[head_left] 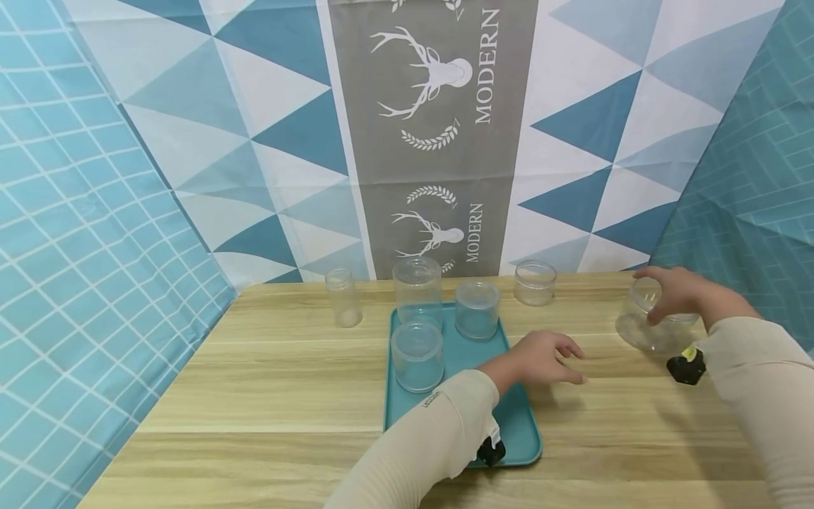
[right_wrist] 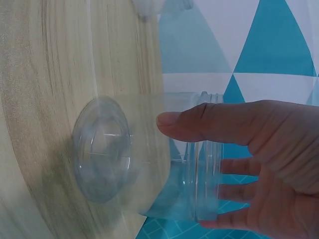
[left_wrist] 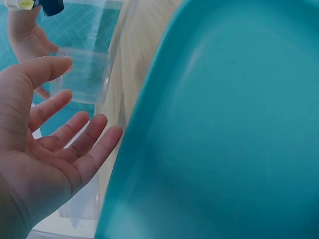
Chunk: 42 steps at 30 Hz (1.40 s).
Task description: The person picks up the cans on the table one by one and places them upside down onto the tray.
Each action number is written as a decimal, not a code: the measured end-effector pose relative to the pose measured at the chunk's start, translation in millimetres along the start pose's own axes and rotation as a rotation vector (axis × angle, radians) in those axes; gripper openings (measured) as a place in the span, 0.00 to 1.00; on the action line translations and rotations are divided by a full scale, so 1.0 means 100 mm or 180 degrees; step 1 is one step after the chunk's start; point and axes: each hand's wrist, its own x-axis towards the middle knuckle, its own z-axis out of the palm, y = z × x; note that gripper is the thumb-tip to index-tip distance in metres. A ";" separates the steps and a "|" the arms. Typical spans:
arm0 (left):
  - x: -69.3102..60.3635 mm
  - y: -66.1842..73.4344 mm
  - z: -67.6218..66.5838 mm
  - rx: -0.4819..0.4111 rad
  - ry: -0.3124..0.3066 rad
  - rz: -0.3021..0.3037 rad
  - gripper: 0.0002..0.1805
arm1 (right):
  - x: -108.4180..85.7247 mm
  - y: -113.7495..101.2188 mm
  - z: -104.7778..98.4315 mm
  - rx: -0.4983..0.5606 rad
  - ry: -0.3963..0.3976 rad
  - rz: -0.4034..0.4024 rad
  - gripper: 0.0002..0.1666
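Note:
At the right of the table, my right hand is round the upper part of a clear jar. Its thumb lies across the near side, below the threaded rim, and the fingers are at the far side, partly hidden. The jar's round base is down by the wooden tabletop. My left hand hovers over the right edge of the teal tray, holding nothing. Its palm and loosely bent, spread fingers show in the left wrist view.
Several clear jars are on and by the tray, including a tall jar, a front jar and a back-right jar. A narrow jar stands left, a low jar at the back. Patterned cloth hangs behind.

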 end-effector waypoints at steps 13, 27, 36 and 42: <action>-0.01 -0.06 0.08 -0.1566 0.0391 -0.0384 0.17 | -0.05 -0.06 -0.02 -0.0126 0.0124 -0.0100 0.54; -0.01 -0.07 0.15 -0.2200 0.0485 -0.0539 0.19 | -0.22 -0.24 0.00 -0.0368 0.0161 -0.0273 0.53; 0.00 -0.09 0.19 -0.2785 0.0587 -0.0630 0.19 | -0.29 -0.38 0.04 -0.0454 0.0272 -0.0424 0.54; 0.02 -0.09 0.19 -0.3286 0.0616 -0.0649 0.20 | -0.36 -0.49 0.04 -0.0481 0.0345 -0.0520 0.54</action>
